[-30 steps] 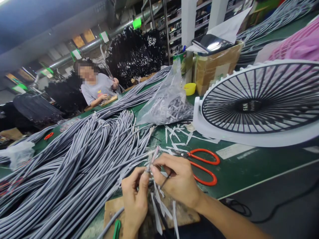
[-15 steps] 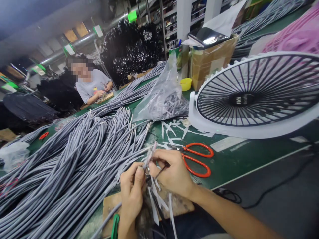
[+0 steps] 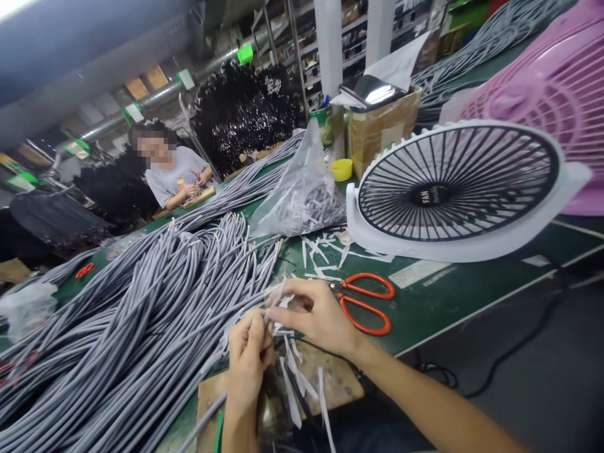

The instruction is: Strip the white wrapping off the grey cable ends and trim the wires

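My left hand (image 3: 248,352) is closed around a grey cable (image 3: 207,412), whose tail runs out below the wrist to the lower left. At the cable's upper end my right hand (image 3: 323,318) pinches with thumb and forefinger; a pale, blurred wrapping or bundle of wires shows there, too smeared to make out. Beneath both hands lies a worn wooden board (image 3: 337,377). White paper strips (image 3: 292,396) hang or lie over it beside a dark thin lead. Orange-handled scissors (image 3: 365,302) rest on the green table just beyond the right hand.
A large pile of grey cables (image 3: 141,314) covers the left. Behind the hands stand a clear bag of paper scraps (image 3: 306,201), a yellow cup (image 3: 342,170), a cardboard box (image 3: 377,135) and a white fan (image 3: 438,248). A co-worker (image 3: 174,173) sits across the table.
My right hand has shifted slightly left and its fingers have turned over the cable end. The left hand keeps its grip. The view has swung a little to the right.
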`<act>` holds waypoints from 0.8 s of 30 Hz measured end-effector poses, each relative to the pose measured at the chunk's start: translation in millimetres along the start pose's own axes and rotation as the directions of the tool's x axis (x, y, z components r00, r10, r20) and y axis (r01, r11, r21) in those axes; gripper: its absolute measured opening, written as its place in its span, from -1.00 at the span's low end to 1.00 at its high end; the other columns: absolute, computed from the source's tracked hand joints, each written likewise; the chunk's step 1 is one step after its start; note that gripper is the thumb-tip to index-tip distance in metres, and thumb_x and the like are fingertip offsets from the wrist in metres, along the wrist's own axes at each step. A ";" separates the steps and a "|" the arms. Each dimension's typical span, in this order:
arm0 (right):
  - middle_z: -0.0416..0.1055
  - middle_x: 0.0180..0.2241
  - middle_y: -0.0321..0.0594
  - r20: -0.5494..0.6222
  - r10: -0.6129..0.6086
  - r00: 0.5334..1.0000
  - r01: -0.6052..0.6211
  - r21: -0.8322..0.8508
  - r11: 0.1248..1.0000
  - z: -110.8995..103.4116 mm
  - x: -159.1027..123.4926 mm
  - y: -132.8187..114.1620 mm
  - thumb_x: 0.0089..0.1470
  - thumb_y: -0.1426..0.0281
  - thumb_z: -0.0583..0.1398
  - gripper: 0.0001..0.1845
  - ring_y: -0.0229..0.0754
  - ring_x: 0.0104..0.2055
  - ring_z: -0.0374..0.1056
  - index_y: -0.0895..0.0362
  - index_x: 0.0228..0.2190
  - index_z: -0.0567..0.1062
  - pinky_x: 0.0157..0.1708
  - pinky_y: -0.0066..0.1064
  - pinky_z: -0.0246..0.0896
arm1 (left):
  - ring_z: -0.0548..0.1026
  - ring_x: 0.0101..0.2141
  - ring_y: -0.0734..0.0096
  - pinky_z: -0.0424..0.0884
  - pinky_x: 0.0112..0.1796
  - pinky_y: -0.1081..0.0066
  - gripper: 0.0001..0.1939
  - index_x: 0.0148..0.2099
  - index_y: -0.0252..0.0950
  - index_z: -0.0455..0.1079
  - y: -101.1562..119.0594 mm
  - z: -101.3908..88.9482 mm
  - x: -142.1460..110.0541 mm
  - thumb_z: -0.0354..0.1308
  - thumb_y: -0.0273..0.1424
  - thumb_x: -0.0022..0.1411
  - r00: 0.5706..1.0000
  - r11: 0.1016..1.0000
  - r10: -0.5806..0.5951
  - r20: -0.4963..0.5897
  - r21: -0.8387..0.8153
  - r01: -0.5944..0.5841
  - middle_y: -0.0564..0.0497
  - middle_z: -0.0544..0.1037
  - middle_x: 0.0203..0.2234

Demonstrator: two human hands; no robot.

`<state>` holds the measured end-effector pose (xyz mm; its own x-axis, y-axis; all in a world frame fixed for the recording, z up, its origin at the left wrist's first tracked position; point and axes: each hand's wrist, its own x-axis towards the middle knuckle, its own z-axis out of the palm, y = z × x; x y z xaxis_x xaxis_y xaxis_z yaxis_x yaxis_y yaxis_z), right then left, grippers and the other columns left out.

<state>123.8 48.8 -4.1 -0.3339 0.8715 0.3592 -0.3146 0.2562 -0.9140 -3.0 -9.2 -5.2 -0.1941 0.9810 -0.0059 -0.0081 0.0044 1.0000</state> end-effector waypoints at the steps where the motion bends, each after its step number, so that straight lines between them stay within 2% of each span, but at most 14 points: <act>1: 0.24 -0.67 -0.38 -0.046 -0.038 0.998 0.036 -0.048 0.998 2.5 -0.9 0.4 -0.11 0.31 0.27 -0.79 -0.43 -0.68 -0.04 0.20 -0.59 0.45 -0.74 -0.57 -0.15 | -0.14 -0.70 0.69 -0.11 -0.73 0.65 -0.44 -0.59 -0.27 0.04 0.2 1.2 0.6 0.15 0.07 0.03 1.000 1.000 0.004 -0.015 0.009 -0.004 0.26 -0.09 -0.71; 4: 0.27 -0.68 -0.34 -0.180 -0.243 0.953 0.189 -0.270 0.944 9.1 -4.1 1.5 -0.02 0.40 0.21 -0.76 -0.38 -0.65 0.08 0.18 -0.66 0.40 -0.66 -0.55 0.01 | -0.10 -0.71 0.69 -0.11 -0.73 0.65 -0.46 -0.56 -0.27 0.09 0.6 3.8 2.5 0.17 0.07 0.02 0.999 0.999 0.005 -0.054 0.047 -0.002 0.26 -0.05 -0.73; 6: 0.29 -0.66 -0.34 -0.178 -0.343 0.922 0.252 -0.394 0.884 11.6 -5.7 2.1 0.03 0.44 0.16 -0.78 -0.38 -0.65 0.09 0.18 -0.62 0.40 -0.64 -0.55 0.04 | -0.06 -0.72 0.68 -0.08 -0.72 0.65 -0.51 -0.48 -0.30 0.23 0.2 3.9 3.1 0.18 0.06 0.02 0.997 0.997 0.029 -0.065 0.072 -0.024 0.26 0.02 -0.74; 7: 0.30 -0.64 -0.33 -0.164 -0.354 0.921 0.261 -0.416 0.871 12.4 -6.0 2.5 0.05 0.45 0.13 -0.79 -0.39 -0.65 0.10 0.17 -0.59 0.39 -0.65 -0.56 0.03 | -0.03 -0.72 0.68 -0.05 -0.71 0.65 -0.52 -0.42 -0.32 0.29 -0.1 3.5 3.2 0.19 0.04 0.02 0.997 0.996 0.046 -0.066 0.084 -0.040 0.26 0.05 -0.73; 9: 0.31 -0.64 -0.34 -0.126 -0.303 0.945 0.236 -0.379 0.895 13.5 -6.0 3.3 0.07 0.44 0.10 -0.82 -0.41 -0.68 0.10 0.18 -0.54 0.38 -0.70 -0.59 0.01 | 0.01 -0.71 0.68 -0.02 -0.69 0.65 -0.54 -0.34 -0.34 0.36 -1.1 2.3 2.7 0.20 0.01 0.03 0.995 0.994 0.069 -0.067 0.088 -0.063 0.25 0.08 -0.73; 13: 0.31 -0.67 -0.34 -0.099 -0.181 0.978 0.147 -0.285 0.947 15.3 -4.9 5.0 0.09 0.39 0.09 -0.82 -0.40 -0.69 0.17 0.19 -0.51 0.37 -0.70 -0.62 0.05 | -0.06 -0.70 0.69 -0.06 -0.70 0.66 -0.53 -0.39 -0.34 0.35 -2.0 1.3 1.8 0.18 0.03 0.04 0.994 0.998 0.060 -0.091 0.019 -0.059 0.25 0.00 -0.71; 18: 0.30 -0.70 -0.34 -0.155 -0.187 0.970 0.131 -0.315 0.940 14.2 -2.9 5.9 0.06 0.40 0.09 -0.80 -0.40 -0.70 0.14 0.18 -0.55 0.37 -0.74 -0.61 -0.01 | -0.17 -0.70 0.69 -0.10 -0.73 0.66 -0.51 -0.51 -0.31 0.24 -1.3 2.4 3.2 0.14 0.05 0.08 0.994 0.996 0.086 -0.072 -0.031 -0.089 0.26 -0.10 -0.70; 21: 0.29 -0.72 -0.35 -0.194 -0.201 0.960 0.120 -0.364 0.924 11.2 -1.2 6.4 0.03 0.43 0.09 -0.79 -0.39 -0.70 0.13 0.16 -0.60 0.35 -0.75 -0.60 -0.02 | -0.18 -0.70 0.69 -0.12 -0.74 0.68 -0.53 -0.47 -0.32 0.29 -2.4 1.2 3.8 0.15 0.04 0.08 0.997 0.997 0.067 -0.040 -0.038 -0.068 0.27 -0.11 -0.70; 24: 0.25 -0.74 -0.37 -0.239 -0.237 0.942 0.111 -0.444 0.889 8.0 0.3 7.5 0.01 0.45 0.08 -0.77 -0.37 -0.71 0.13 0.13 -0.65 0.31 -0.72 -0.59 0.00 | -0.20 -0.71 0.71 -0.14 -0.75 0.68 -0.55 -0.43 -0.33 0.35 -4.8 -1.5 3.5 0.17 0.01 0.07 0.997 0.996 0.066 0.037 -0.061 -0.063 0.27 -0.12 -0.71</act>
<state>114.3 47.7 -9.4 -0.0279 0.8600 0.5095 0.0780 0.5100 -0.8566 -5.2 -6.1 -10.0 -0.1576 0.9857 0.0601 -0.0552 -0.0695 0.9961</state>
